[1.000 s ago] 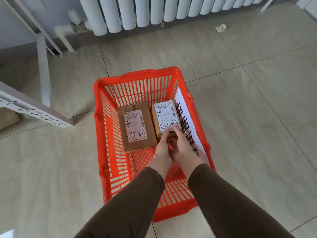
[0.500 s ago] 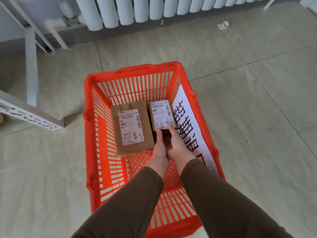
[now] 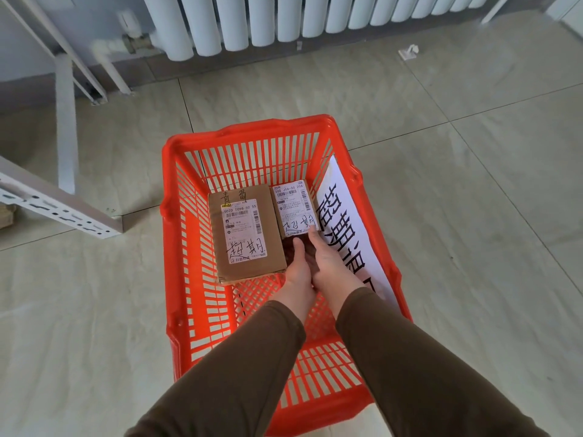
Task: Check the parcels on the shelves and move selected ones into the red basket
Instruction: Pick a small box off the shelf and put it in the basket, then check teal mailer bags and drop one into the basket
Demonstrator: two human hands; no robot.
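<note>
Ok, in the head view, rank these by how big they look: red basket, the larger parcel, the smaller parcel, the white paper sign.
1. red basket
2. white paper sign, though it stands along the basket wall, so its look is foreshortened
3. larger parcel
4. smaller parcel, partly hidden by the fingertips at its near edge

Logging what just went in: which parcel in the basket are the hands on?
The smaller parcel, by the white paper sign; both hands hold its near end. The larger parcel lies untouched.
</note>
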